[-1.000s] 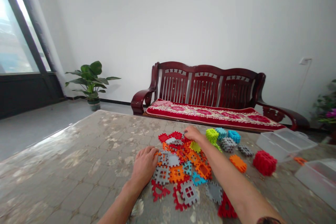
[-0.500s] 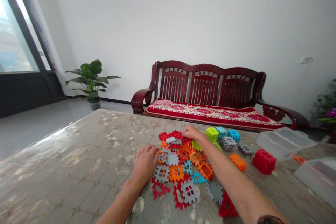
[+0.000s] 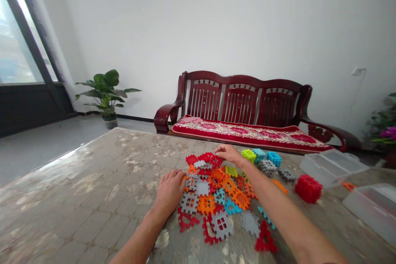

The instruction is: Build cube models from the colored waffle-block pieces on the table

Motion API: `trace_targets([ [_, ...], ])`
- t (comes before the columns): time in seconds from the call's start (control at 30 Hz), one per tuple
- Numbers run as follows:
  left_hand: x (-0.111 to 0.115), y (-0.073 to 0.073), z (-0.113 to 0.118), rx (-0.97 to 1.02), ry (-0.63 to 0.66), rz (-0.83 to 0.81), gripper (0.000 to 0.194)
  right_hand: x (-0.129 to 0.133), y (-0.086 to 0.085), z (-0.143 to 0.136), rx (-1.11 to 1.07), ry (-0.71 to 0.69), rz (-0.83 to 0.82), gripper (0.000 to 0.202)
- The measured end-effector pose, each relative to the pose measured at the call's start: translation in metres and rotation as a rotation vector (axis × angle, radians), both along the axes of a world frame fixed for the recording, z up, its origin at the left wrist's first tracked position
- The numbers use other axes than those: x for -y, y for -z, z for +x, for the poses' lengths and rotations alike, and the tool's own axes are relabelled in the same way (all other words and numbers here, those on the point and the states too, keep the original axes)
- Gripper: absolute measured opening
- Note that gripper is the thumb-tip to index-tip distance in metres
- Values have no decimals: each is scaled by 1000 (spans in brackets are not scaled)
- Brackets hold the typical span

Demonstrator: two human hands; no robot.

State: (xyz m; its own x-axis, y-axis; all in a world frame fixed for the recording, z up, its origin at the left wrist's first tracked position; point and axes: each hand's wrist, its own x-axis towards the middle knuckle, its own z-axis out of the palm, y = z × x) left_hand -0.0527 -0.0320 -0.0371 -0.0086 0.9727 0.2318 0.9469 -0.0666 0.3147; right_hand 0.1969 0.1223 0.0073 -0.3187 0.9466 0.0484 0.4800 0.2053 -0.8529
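Note:
Interlocking toy tiles with notched edges lie in a loose pile on the covered table. My left hand (image 3: 170,187) rests at the pile's left edge, fingers curled together. Beside its fingertips are an orange tile edge and grey tiles; whatever it grips is hidden. At the far side of the pile, my right hand (image 3: 229,153) has its thumb and fingers closed at a red tile (image 3: 216,161). Nearer me lie a grey window tile (image 3: 222,224), an orange window tile (image 3: 206,204), a blue triangular tile (image 3: 232,206) and a red triangular tile (image 3: 265,239).
Right of my forearm stand stacks of red tiles (image 3: 308,189), grey tiles (image 3: 267,166), lime tiles (image 3: 248,155) and blue tiles (image 3: 274,158). Two clear plastic boxes (image 3: 334,167) sit farther right. A wooden bench (image 3: 241,103) stands beyond the patterned tablecloth (image 3: 93,189).
My right hand has shifted slightly away and its fingers have straightened, showing more of the red tile. More tiles show beside my right forearm. My left hand stays almost still.

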Motion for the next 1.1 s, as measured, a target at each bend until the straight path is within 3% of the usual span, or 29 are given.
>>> trace_targets([
  [0.2,0,-1,0,-13,-3,-2,34,24,-6,18,-91,42,20,24],
  [0.33,0,-2,0,-9,6,-1,34,41,0,27,-34,19,-66,21],
  [0.5,1,-4,0,2,2,-8,35,63,12,34,26,98,9,31],
  [0.77,1,-5,0,-12,9,-11,35,114,17,32,459,99,258,59],
  [1.1,2,-6,0,-25,21,-11,37,124,8,29,491,28,298,64],
])
